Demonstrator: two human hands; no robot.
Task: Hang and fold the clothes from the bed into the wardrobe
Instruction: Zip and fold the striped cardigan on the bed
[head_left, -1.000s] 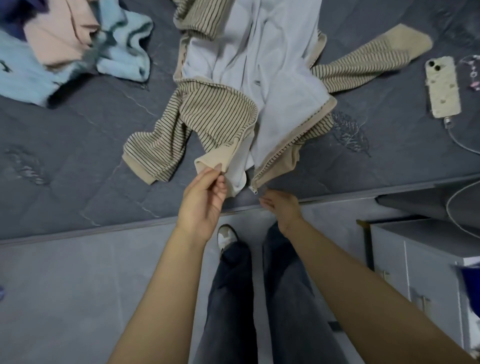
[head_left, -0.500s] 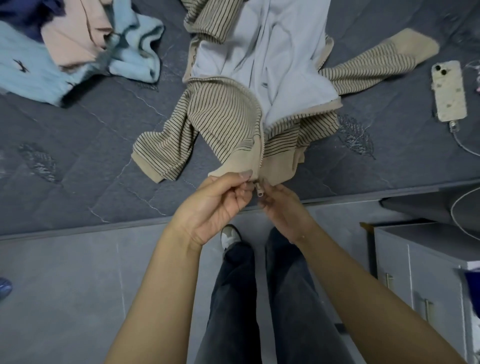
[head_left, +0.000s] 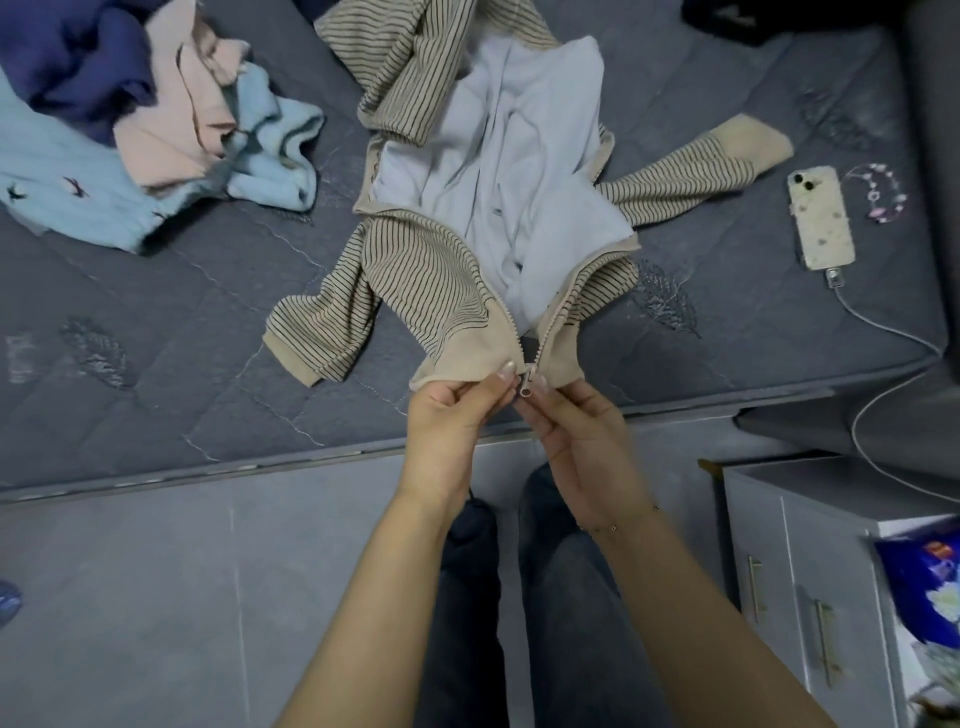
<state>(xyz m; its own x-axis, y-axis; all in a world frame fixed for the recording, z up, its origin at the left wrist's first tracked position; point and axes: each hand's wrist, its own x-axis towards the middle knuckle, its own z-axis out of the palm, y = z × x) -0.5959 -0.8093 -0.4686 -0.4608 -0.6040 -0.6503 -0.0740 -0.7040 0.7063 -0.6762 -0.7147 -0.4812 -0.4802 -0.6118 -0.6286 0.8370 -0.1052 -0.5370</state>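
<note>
Beyond our hands spreads the bed (head_left: 156, 322), its grey quilted cover running far to both sides. Up and to the left of our left hand lies a pile of other clothes (head_left: 130, 130), navy, pink and pale blue, not yet dealt with. Straight ahead of both hands lies the striped hoodie (head_left: 426, 265), front open, pale lining showing. Off past our right hand a phone (head_left: 821, 223) rests on the cover, plugged into a white cable (head_left: 883, 332).

The hoodie's long axis runs from us away across the bed: hem at our fingertips near the bed's edge, hood end farthest off. One sleeve trails left of our left hand, the other reaches right towards the phone.

Our hands are close together at the hem. Our left hand (head_left: 457, 410) pinches the left front's beige band; our right hand (head_left: 576, 431) pinches the right front's band beside the zipper slider (head_left: 525, 387).

We judge the step to be starting the zip. To do it well, we should keep both bands level and taut, seat the pin fully in the slider before pulling, and hold the hem down with one hand while the other draws the slider away from us. The loose lining between the fronts may catch in the teeth, so we should keep it clear.
</note>
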